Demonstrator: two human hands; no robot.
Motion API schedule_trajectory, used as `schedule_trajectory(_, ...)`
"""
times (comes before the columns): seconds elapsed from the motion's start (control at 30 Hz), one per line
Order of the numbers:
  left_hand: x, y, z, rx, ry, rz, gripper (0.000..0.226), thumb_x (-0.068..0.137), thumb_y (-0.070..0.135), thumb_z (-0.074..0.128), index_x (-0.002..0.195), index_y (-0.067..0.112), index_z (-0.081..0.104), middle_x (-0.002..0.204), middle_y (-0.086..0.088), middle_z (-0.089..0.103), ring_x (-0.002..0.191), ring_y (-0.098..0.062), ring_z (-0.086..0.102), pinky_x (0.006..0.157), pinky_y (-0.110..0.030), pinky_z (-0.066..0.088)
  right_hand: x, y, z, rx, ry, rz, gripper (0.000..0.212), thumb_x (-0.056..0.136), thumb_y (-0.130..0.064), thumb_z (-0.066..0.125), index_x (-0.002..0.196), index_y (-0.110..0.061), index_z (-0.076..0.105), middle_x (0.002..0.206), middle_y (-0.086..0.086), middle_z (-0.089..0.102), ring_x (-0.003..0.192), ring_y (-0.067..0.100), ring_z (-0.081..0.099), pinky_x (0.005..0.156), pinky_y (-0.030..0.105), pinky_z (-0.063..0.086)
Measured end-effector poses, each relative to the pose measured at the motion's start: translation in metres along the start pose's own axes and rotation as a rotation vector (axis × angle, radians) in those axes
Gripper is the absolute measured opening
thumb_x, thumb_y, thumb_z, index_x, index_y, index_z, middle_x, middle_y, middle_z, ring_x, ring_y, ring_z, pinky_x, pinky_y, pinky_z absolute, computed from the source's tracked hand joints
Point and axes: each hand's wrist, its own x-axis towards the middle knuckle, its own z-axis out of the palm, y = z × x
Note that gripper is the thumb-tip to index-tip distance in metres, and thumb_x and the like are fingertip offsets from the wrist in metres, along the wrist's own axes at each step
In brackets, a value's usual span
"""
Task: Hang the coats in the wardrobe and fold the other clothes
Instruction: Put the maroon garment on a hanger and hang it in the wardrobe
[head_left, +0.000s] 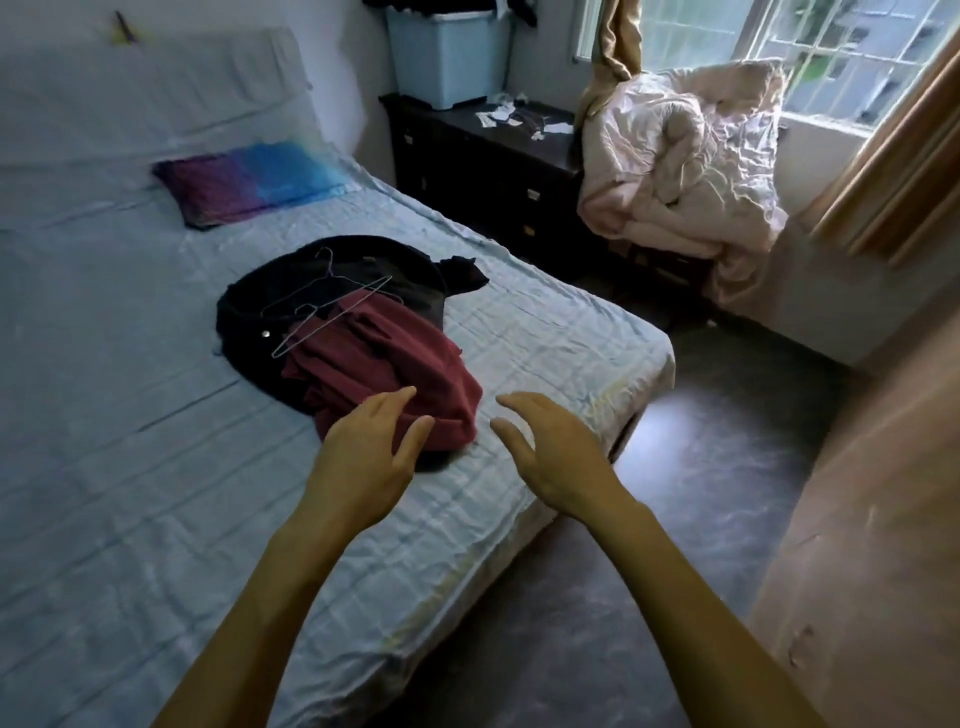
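A crumpled dark red garment (384, 364) lies on top of a black garment (291, 291) on the bed (130, 415). Two thin wire hangers (332, 306) rest across the pile. My left hand (371, 452) hovers over the near edge of the red garment, fingers relaxed and holding nothing. Just right of the pile, my right hand (550, 447) is held above the sheet, also relaxed and holding nothing.
A purple and blue pillow (249, 179) lies near the headboard. A dark dresser (483, 161) carries a light blue plastic bin (447, 52). A pink duvet (680, 171) is heaped by the window. Bare floor (701, 467) runs along the bed's right side, beside a wooden panel (878, 519).
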Motion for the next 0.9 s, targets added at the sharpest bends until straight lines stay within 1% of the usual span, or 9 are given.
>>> schedule_trajectory(0.1, 0.017, 0.003, 0.004, 0.084, 0.035, -0.092, 0.053, 0.095, 0.048, 0.039, 0.140, 0.018, 0.042, 0.139, -0.002, 0.048, 0.124, -0.020, 0.048, 0.102, -0.036, 0.040, 0.033, 0.012, -0.004, 0.048, -0.033, -0.065, 0.047, 0.095, -0.046, 0.042, 0.132, -0.018, 0.053, 0.133, 0.000, 0.055, 0.121, 0.016, 0.050, 0.104, 0.035, 0.039)
schedule_trajectory(0.17, 0.030, 0.001, 0.009, 0.176, 0.061, -0.139, 0.059, 0.094, 0.054, 0.033, 0.138, 0.016, 0.044, 0.135, -0.004, 0.051, 0.121, -0.022, 0.049, 0.100, -0.038, 0.041, 0.055, 0.014, 0.002, 0.081, -0.064, -0.119, 0.048, 0.095, -0.045, 0.043, 0.133, -0.018, 0.051, 0.133, 0.001, 0.055, 0.121, 0.017, 0.051, 0.103, 0.036, 0.040)
schedule_trajectory(0.23, 0.045, -0.002, 0.015, 0.250, 0.068, -0.179, 0.064, 0.093, 0.058, 0.028, 0.138, 0.016, 0.045, 0.133, -0.006, 0.053, 0.120, -0.023, 0.050, 0.099, -0.040, 0.040, 0.080, 0.014, 0.011, 0.094, -0.095, -0.167, 0.045, 0.097, -0.041, 0.045, 0.135, -0.018, 0.050, 0.136, 0.001, 0.053, 0.124, 0.017, 0.048, 0.105, 0.032, 0.037)
schedule_trajectory(0.3, 0.063, -0.010, 0.021, 0.270, 0.070, -0.226, 0.058, 0.095, 0.053, 0.033, 0.139, 0.017, 0.043, 0.136, -0.006, 0.050, 0.124, -0.022, 0.047, 0.102, -0.039, 0.037, 0.106, 0.016, 0.019, 0.087, -0.125, -0.212, 0.046, 0.097, -0.041, 0.045, 0.136, -0.019, 0.049, 0.138, 0.000, 0.051, 0.126, 0.015, 0.046, 0.105, 0.027, 0.034)
schedule_trajectory(0.4, 0.094, -0.024, 0.030, 0.247, 0.093, -0.287, 0.055, 0.096, 0.049, 0.035, 0.142, 0.019, 0.040, 0.142, -0.006, 0.045, 0.129, -0.021, 0.042, 0.106, -0.037, 0.033, 0.142, 0.029, 0.029, 0.062, -0.182, -0.234, 0.047, 0.097, -0.045, 0.043, 0.137, -0.020, 0.048, 0.140, -0.001, 0.050, 0.128, 0.015, 0.045, 0.106, 0.027, 0.033)
schedule_trajectory(0.5, 0.131, -0.039, 0.040, 0.179, 0.113, -0.336, 0.056, 0.096, 0.049, 0.036, 0.141, 0.017, 0.040, 0.141, -0.006, 0.047, 0.127, -0.022, 0.045, 0.104, -0.038, 0.037, 0.179, 0.044, 0.035, 0.039, -0.222, -0.248, 0.053, 0.092, -0.049, 0.040, 0.134, -0.018, 0.051, 0.134, 0.001, 0.055, 0.121, 0.017, 0.051, 0.102, 0.029, 0.039)
schedule_trajectory(0.57, 0.155, -0.046, 0.048, 0.138, 0.116, -0.358, 0.055, 0.096, 0.049, 0.036, 0.141, 0.016, 0.041, 0.139, -0.007, 0.048, 0.125, -0.022, 0.047, 0.103, -0.039, 0.039, 0.207, 0.052, 0.036, 0.004, -0.239, -0.268, 0.052, 0.092, -0.047, 0.041, 0.133, -0.017, 0.052, 0.132, 0.002, 0.056, 0.119, 0.017, 0.052, 0.099, 0.027, 0.038)
schedule_trajectory(0.7, 0.205, -0.058, 0.055, 0.119, 0.124, -0.377, 0.056, 0.096, 0.048, 0.037, 0.141, 0.015, 0.039, 0.140, -0.007, 0.048, 0.125, -0.023, 0.047, 0.103, -0.038, 0.038, 0.265, 0.060, 0.042, -0.008, -0.259, -0.318, 0.043, 0.097, -0.037, 0.048, 0.133, -0.015, 0.052, 0.132, 0.003, 0.056, 0.119, 0.017, 0.051, 0.097, 0.025, 0.036)
schedule_trajectory(0.9, 0.261, -0.073, 0.065, 0.132, 0.151, -0.476, 0.056, 0.096, 0.047, 0.037, 0.142, 0.015, 0.038, 0.141, -0.005, 0.046, 0.126, -0.021, 0.047, 0.104, -0.036, 0.037, 0.338, 0.085, 0.064, 0.021, -0.339, -0.363, 0.043, 0.097, -0.039, 0.047, 0.134, -0.017, 0.051, 0.134, 0.001, 0.054, 0.121, 0.015, 0.050, 0.098, 0.019, 0.032)
